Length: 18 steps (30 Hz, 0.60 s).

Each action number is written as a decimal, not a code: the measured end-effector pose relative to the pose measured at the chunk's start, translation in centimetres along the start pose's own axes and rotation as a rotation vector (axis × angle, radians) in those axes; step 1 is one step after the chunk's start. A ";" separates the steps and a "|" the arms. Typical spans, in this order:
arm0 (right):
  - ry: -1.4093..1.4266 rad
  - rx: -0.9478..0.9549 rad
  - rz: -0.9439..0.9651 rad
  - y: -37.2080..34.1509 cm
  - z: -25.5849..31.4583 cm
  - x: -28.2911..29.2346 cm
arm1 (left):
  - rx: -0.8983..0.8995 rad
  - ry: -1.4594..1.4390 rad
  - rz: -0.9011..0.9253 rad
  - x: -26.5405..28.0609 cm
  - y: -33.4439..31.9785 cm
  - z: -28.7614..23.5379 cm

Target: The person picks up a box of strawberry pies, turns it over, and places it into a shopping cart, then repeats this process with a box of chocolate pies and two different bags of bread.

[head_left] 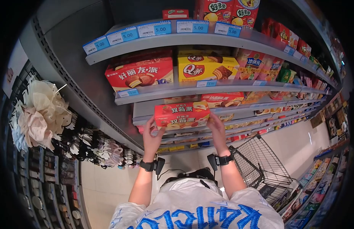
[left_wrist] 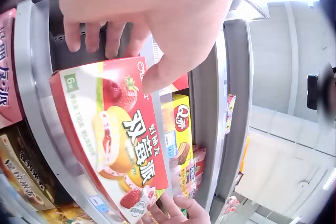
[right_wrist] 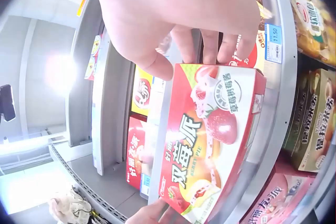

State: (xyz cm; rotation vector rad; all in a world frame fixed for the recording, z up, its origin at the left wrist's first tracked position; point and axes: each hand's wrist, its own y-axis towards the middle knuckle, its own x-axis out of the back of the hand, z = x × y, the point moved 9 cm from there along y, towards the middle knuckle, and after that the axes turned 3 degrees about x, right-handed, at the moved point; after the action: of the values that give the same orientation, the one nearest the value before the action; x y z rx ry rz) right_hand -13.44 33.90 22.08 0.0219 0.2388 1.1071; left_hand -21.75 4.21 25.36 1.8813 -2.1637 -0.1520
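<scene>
A red box with strawberries and white lettering (head_left: 181, 115) is held between both hands in front of the shelves. My left hand (head_left: 151, 133) grips its left end and my right hand (head_left: 216, 130) its right end. The left wrist view shows the white and red front of the box (left_wrist: 113, 129), with the left hand's thumb (left_wrist: 157, 77) at its near end. In the right wrist view the right hand (right_wrist: 178, 19) has its thumb and fingers at the near end of the box (right_wrist: 207, 129).
Shelves with price tags (head_left: 161, 29) hold a red box (head_left: 140, 74) and a yellow box (head_left: 207, 68). Hair accessories (head_left: 43, 110) hang at the left. A black wire shopping cart (head_left: 262, 160) stands at the right, near another stocked shelf (head_left: 318, 187).
</scene>
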 end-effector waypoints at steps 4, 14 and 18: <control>0.116 0.063 -0.012 -1.8 1.6 0.6 | -0.039 -0.011 0.026 0.3 -1.4 -0.6; 0.313 0.083 0.162 -3.9 3.3 1.4 | 0.134 -0.399 0.187 -0.3 -4.3 -1.9; 0.195 0.074 0.127 -4.3 3.1 1.4 | 0.178 -0.399 0.244 -0.8 -4.7 -2.0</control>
State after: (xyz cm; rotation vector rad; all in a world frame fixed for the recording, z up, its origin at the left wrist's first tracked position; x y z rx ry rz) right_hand -8.41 33.54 24.28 -0.0051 0.4581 1.2274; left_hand -16.58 4.50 25.93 1.7753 -2.7364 -0.3184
